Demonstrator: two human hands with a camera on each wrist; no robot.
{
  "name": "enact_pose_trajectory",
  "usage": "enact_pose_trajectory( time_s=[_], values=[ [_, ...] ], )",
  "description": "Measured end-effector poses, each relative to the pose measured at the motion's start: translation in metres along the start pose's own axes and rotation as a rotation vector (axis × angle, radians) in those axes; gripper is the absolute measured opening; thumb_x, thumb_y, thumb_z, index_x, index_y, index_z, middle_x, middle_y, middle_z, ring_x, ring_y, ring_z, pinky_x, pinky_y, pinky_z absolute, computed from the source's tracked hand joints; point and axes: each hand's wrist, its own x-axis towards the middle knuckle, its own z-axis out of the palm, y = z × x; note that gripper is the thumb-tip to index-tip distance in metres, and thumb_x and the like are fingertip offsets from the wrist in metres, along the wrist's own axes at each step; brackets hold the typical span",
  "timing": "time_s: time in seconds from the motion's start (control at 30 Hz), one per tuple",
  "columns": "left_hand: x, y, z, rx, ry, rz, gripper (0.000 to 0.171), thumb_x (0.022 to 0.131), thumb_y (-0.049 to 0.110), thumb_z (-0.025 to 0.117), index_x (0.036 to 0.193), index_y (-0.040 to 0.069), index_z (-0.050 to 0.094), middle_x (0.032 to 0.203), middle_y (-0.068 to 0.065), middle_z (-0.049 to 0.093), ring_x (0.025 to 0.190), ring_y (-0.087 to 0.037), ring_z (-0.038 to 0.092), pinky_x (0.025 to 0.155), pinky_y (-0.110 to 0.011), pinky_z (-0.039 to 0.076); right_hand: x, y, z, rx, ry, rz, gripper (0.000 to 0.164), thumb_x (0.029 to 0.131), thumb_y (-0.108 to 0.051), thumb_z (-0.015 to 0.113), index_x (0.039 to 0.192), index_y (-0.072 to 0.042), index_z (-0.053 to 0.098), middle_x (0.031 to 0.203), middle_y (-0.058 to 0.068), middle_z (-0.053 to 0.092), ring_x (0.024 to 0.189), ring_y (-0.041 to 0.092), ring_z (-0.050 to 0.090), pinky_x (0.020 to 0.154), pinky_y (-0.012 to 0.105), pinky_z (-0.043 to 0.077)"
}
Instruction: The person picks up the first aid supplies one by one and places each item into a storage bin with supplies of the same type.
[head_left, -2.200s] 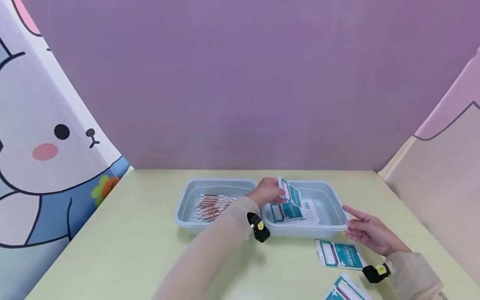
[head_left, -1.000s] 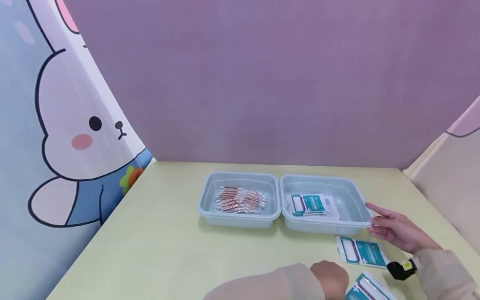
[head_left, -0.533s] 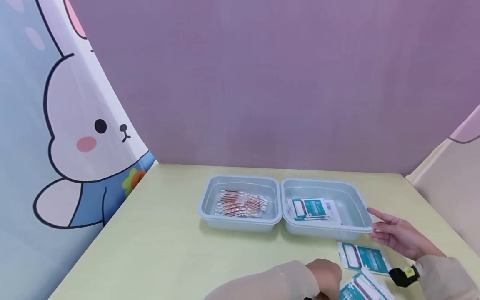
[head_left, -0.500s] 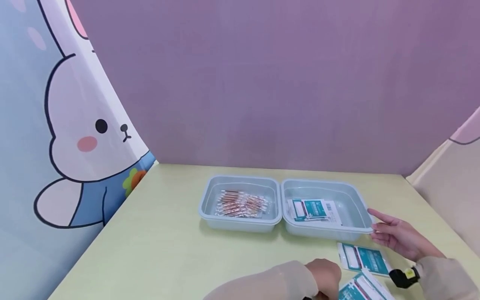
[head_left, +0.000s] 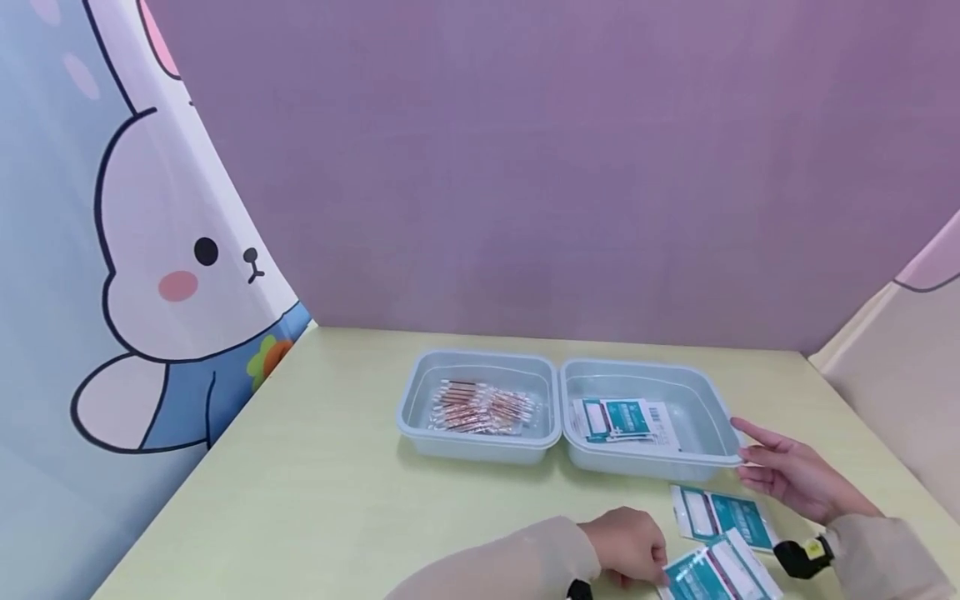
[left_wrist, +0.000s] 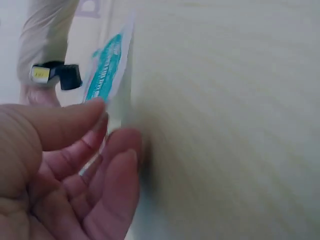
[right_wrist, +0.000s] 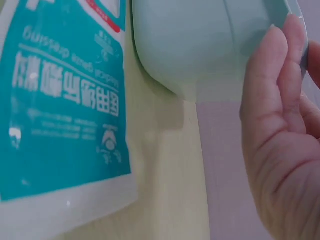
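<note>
Thumb and fingers of my left hand (head_left: 626, 546) pinch the edge of a teal-and-white gauze dressing packet (head_left: 723, 571); in the left wrist view the packet (left_wrist: 107, 72) stands tilted from the fingertips. A second gauze dressing packet (head_left: 727, 517) lies flat behind it, printed "Medical gauze dressing" in the right wrist view. My right hand (head_left: 798, 479) touches the right end of the right pale-blue bin (head_left: 645, 462) with fairly straight fingers; in the right wrist view its fingers (right_wrist: 270, 75) lie against the bin's rim. Several gauze packets (head_left: 618, 419) lie inside that bin.
A second pale-blue bin (head_left: 472, 450) stands directly left of the first and contains several wrapped brown-stick swabs (head_left: 480, 408). Both are on a pale yellow table (head_left: 300, 500). A purple panel (head_left: 525, 167) rises behind, with a cartoon-printed panel (head_left: 180, 225) at left.
My left hand has released a gauze packet into the right bin, come back toward the front of the table and taken hold of the near packet. My right hand has stayed at the bin.
</note>
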Motion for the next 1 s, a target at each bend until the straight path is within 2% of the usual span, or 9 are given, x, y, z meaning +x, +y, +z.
enact_pose_trajectory(
  time_s=[0.1,0.23,0.4,0.63,0.83,1.0],
  values=[
    [-0.003,-0.006,-0.001,-0.14,0.007,0.002,0.021,0.092,0.026,0.065,0.073,0.018,0.063,0.055,0.005,0.051,0.044,-0.007,0.047,0.048,-0.018,0.04,-0.001,0.001,0.0,0.008,0.002,0.002,0.051,0.102,0.003,0.034,0.123,-0.029,0.066,0.097,0.009,0.07,0.089,0.019,0.069,0.083,0.031,0.051],
    [-0.005,-0.01,-0.003,-0.294,0.046,-0.012,0.013,0.092,0.02,0.064,0.08,0.016,0.066,0.061,0.006,0.056,0.05,-0.006,0.05,0.053,-0.018,0.041,-0.003,0.0,0.002,-0.01,0.052,0.027,0.048,0.102,0.001,0.037,0.12,-0.031,0.068,0.102,0.008,0.07,0.091,0.02,0.069,0.083,0.032,0.051],
    [-0.008,-0.013,-0.006,-0.403,0.095,0.005,0.009,0.092,0.014,0.065,0.083,0.012,0.066,0.068,0.007,0.059,0.051,-0.006,0.052,0.052,-0.018,0.044,-0.001,0.0,0.004,-0.024,0.112,0.04,0.046,0.101,-0.001,0.04,0.116,-0.033,0.07,0.107,0.006,0.07,0.091,0.023,0.069,0.082,0.033,0.052],
    [-0.017,-0.019,-0.014,-0.564,0.104,0.035,0.007,0.089,0.008,0.066,0.083,0.009,0.064,0.06,0.0,0.06,0.041,-0.008,0.05,0.044,-0.022,0.047,-0.001,-0.001,0.005,-0.017,0.089,0.011,0.047,0.102,0.0,0.038,0.118,-0.031,0.069,0.106,0.008,0.07,0.092,0.022,0.069,0.082,0.032,0.052],
    [-0.025,-0.031,-0.023,-0.707,0.129,0.058,0.004,0.089,0.004,0.066,0.085,0.007,0.066,0.064,-0.001,0.063,0.041,-0.011,0.052,0.043,-0.027,0.049,0.0,-0.001,0.004,-0.004,0.094,0.009,0.049,0.102,0.002,0.037,0.118,-0.031,0.069,0.105,0.009,0.069,0.091,0.022,0.069,0.082,0.032,0.052],
    [-0.03,-0.039,-0.03,-0.776,0.148,0.075,0.003,0.09,0.006,0.065,0.092,0.007,0.067,0.065,-0.003,0.065,0.043,-0.013,0.054,0.044,-0.028,0.05,0.001,0.0,0.005,0.009,0.089,0.001,0.048,0.101,0.002,0.037,0.118,-0.03,0.069,0.104,0.011,0.07,0.091,0.022,0.07,0.082,0.031,0.052]
  ],
)
